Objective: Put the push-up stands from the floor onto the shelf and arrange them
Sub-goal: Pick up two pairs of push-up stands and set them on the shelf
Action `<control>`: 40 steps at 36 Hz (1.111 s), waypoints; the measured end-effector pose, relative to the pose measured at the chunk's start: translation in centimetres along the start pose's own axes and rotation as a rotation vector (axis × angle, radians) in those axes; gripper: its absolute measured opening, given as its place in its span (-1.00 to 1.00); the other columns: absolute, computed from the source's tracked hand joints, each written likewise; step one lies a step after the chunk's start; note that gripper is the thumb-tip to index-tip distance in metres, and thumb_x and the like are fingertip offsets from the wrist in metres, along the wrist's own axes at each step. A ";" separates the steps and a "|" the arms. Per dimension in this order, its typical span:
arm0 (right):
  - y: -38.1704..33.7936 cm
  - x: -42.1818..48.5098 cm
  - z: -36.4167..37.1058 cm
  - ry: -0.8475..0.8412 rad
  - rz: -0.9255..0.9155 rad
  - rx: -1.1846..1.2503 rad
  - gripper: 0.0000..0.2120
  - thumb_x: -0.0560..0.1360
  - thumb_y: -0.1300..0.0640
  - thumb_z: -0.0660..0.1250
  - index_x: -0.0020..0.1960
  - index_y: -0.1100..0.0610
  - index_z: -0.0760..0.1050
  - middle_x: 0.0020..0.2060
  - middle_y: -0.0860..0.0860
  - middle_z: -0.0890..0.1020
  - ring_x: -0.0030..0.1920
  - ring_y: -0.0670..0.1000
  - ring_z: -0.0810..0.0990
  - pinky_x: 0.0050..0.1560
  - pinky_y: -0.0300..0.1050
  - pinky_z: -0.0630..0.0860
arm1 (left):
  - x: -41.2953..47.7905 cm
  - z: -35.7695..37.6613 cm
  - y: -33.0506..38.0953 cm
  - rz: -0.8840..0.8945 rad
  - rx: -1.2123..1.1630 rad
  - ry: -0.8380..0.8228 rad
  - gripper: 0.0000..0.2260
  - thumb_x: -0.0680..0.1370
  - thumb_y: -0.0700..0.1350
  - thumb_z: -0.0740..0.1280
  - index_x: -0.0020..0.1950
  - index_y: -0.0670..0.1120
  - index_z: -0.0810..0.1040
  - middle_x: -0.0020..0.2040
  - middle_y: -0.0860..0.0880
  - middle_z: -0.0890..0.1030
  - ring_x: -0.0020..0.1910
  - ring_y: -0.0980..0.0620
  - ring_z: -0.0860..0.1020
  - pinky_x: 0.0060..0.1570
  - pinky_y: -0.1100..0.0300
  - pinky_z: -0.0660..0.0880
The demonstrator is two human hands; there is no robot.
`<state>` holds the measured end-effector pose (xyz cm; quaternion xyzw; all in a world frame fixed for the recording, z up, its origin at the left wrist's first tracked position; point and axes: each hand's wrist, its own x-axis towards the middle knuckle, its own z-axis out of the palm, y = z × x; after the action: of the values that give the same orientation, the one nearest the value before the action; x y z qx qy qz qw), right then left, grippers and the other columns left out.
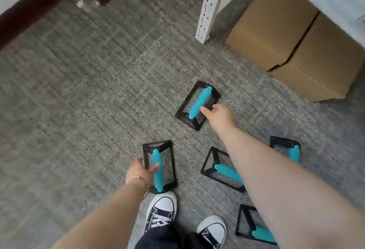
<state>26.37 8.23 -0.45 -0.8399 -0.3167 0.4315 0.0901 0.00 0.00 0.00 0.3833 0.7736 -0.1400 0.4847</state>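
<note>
Down on the grey carpet floor (79, 90), the left hand (141, 171) curls its grip around a black-framed, teal-handled push-up stand (159, 166); the right hand (218, 117), fingers open, just reaches another stand (198, 104) farther off

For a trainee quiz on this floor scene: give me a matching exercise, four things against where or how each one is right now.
Things:
1. left hand
2. right hand
3. cardboard boxes
4. sneakers

States:
A. standing beside the white shelf post
B. fingers around the turquoise bar of the nearest stand
C. on the carpet at the bottom of the view
D. open, fingertips reaching the bar of the far stand

Pairs: 1-B, 2-D, 3-A, 4-C
</note>
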 end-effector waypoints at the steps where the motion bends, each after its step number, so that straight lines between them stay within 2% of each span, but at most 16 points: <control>1: 0.0 0.6 0.7 0.003 0.018 0.016 -0.31 0.48 -0.23 0.35 0.43 0.20 0.40 0.30 0.12 0.57 0.31 0.16 0.51 0.30 0.01 0.44 | 0.4 0.3 -0.4 -0.026 -0.026 -0.005 -0.36 0.51 0.09 0.40 0.48 -0.15 0.28 0.38 -0.16 0.47 0.22 -0.15 0.53 0.14 0.03 0.46; 4: -0.2 2.2 2.2 -0.013 0.090 0.131 -0.28 0.48 -0.23 0.35 0.47 0.19 0.34 0.36 0.12 0.51 0.34 0.17 0.48 0.33 0.05 0.41 | 1.9 1.7 -1.7 -0.051 -0.139 -0.060 -0.42 0.53 0.04 0.39 0.47 -0.16 0.31 0.35 -0.14 0.50 -0.20 0.06 0.52 -0.35 0.29 0.47; 6: -0.2 3.2 3.0 -0.001 0.105 0.158 -0.33 0.51 -0.18 0.35 0.47 0.19 0.34 0.35 0.12 0.51 0.32 0.18 0.49 0.28 0.05 0.43 | 2.6 2.9 -2.5 -0.049 -0.198 -0.091 -0.46 0.54 -0.02 0.39 0.44 -0.21 0.36 0.32 -0.15 0.52 -0.26 0.07 0.51 -0.57 0.36 0.45; 8: -0.1 4.1 3.5 0.023 0.112 0.187 -0.41 0.53 -0.13 0.34 0.43 0.20 0.38 0.27 0.12 0.55 0.26 0.17 0.52 0.19 0.01 0.45 | 3.3 3.7 -2.8 -0.046 -0.237 -0.084 -0.48 0.53 -0.02 0.41 0.42 -0.19 0.41 0.25 -0.14 0.57 -0.15 -0.04 0.59 -0.53 0.28 0.55; 10: 0.0 4.8 4.2 0.035 0.124 0.264 -0.51 0.52 -0.08 0.38 0.33 0.19 0.47 0.14 0.09 0.60 0.13 0.15 0.58 0.11 0.01 0.49 | 3.6 4.2 -2.9 -0.054 -0.276 -0.084 -0.50 0.51 0.00 0.42 0.39 -0.15 0.44 0.19 -0.14 0.60 -0.10 -0.15 0.64 -0.42 -0.01 0.63; 11: 0.1 5.2 4.6 0.030 0.131 0.317 -0.58 0.51 -0.06 0.40 0.23 0.19 0.52 0.06 0.09 0.63 0.02 0.14 0.60 0.06 0.02 0.53 | 3.7 4.4 -2.9 -0.062 -0.284 -0.075 -0.52 0.51 0.01 0.42 0.37 -0.14 0.46 0.17 -0.14 0.61 -0.11 -0.18 0.65 -0.41 -0.06 0.64; 13: 0.5 6.0 5.4 -0.004 0.150 0.414 -0.75 0.48 -0.01 0.45 -0.01 0.16 0.55 -0.08 0.10 0.64 -0.15 0.09 0.61 -0.04 0.03 0.60 | 3.9 4.8 -3.0 -0.059 -0.285 -0.055 -0.55 0.51 0.01 0.42 0.35 -0.13 0.48 0.14 -0.13 0.62 -0.11 -0.16 0.65 -0.40 0.00 0.64; 16: 0.8 6.6 6.0 -0.036 0.181 0.546 -0.83 0.47 0.08 0.46 -0.17 0.11 0.50 -0.06 0.13 0.64 -0.08 0.12 0.66 0.01 0.12 0.66 | 4.3 5.1 -3.3 -0.046 -0.319 -0.053 -0.56 0.52 -0.02 0.42 0.34 -0.14 0.48 0.14 -0.11 0.62 -0.08 -0.08 0.60 -0.50 0.25 0.54; 17: 0.8 6.4 5.9 -0.039 0.180 0.567 -0.83 0.48 0.11 0.46 -0.19 0.10 0.49 -0.05 0.14 0.64 -0.08 0.12 0.66 0.01 0.13 0.66 | 4.2 5.1 -3.4 -0.044 -0.344 -0.060 -0.58 0.52 -0.03 0.42 0.33 -0.14 0.48 0.12 -0.10 0.62 -0.07 -0.08 0.59 -0.47 0.25 0.55; 19: 0.9 5.7 5.7 -0.024 0.166 0.571 -0.82 0.48 0.11 0.46 -0.22 0.06 0.48 -0.10 0.12 0.64 -0.09 0.12 0.65 0.01 0.15 0.65 | 3.8 4.7 -3.1 -0.042 -0.396 -0.068 -0.63 0.51 -0.03 0.43 0.27 -0.13 0.51 0.02 -0.05 0.61 -0.06 -0.08 0.60 -0.23 0.05 0.64; 21: 1.8 4.8 5.1 -0.007 0.149 0.531 -0.82 0.43 0.06 0.47 -0.23 0.07 0.50 -0.16 0.08 0.66 -0.07 0.15 0.66 0.02 0.21 0.63 | 3.2 4.2 -2.5 -0.030 -0.412 -0.051 -0.69 0.51 -0.05 0.43 0.20 -0.13 0.54 -0.08 -0.01 0.61 -0.08 -0.07 0.60 -0.04 -0.01 0.61; 25: 2.5 0.5 1.7 -0.026 0.157 0.533 -0.83 0.42 0.07 0.46 -0.23 0.11 0.52 -0.13 0.11 0.67 -0.07 0.13 0.66 0.05 0.15 0.62 | -0.4 2.0 0.1 0.006 -0.433 0.004 -0.65 0.51 -0.03 0.44 0.21 -0.18 0.57 0.02 -0.08 0.63 -0.08 -0.05 0.59 -0.03 0.12 0.53; 28: 1.7 -5.0 -2.6 -0.031 0.187 0.601 -0.88 0.47 0.16 0.45 -0.22 0.08 0.55 -0.08 0.16 0.68 -0.11 0.07 0.61 0.02 0.02 0.56 | -4.5 -0.7 2.6 0.045 -0.472 0.050 -0.60 0.49 -0.03 0.46 0.25 -0.20 0.55 0.04 -0.08 0.62 -0.04 -0.07 0.59 0.04 0.08 0.55; 31: 1.1 -10.9 -7.3 -0.040 0.222 0.649 -0.91 0.48 0.15 0.45 -0.16 0.01 0.56 -0.11 0.04 0.67 -0.04 0.06 0.62 0.13 0.04 0.53 | -9.6 -3.7 5.7 0.096 -0.481 0.061 -0.59 0.48 0.01 0.46 0.24 -0.17 0.57 0.04 -0.08 0.63 -0.01 -0.07 0.61 0.10 0.02 0.57; 33: 0.7 -14.8 -10.6 -0.029 0.238 0.679 -0.94 0.48 0.17 0.45 -0.08 0.08 0.59 -0.11 0.02 0.66 -0.02 0.06 0.62 0.17 0.06 0.52 | -13.5 -5.8 8.1 0.148 -0.458 0.061 -0.61 0.47 0.04 0.46 0.21 -0.15 0.60 0.00 -0.09 0.66 -0.05 -0.06 0.63 0.06 0.01 0.59; 40: -1.5 -27.9 -23.2 0.058 0.284 0.772 -0.67 0.42 0.07 0.50 0.16 0.11 0.63 -0.01 0.03 0.71 0.05 0.10 0.66 0.22 0.18 0.54 | -29.6 -13.5 16.2 0.348 -0.353 0.052 -0.67 0.49 0.09 0.42 0.16 -0.08 0.62 -0.08 -0.02 0.66 -0.19 0.08 0.61 -0.30 0.26 0.48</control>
<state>31.97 -4.79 32.98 -0.7917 -0.0097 0.5029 0.3468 10.14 5.27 34.48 0.4237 0.7207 0.0928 0.5407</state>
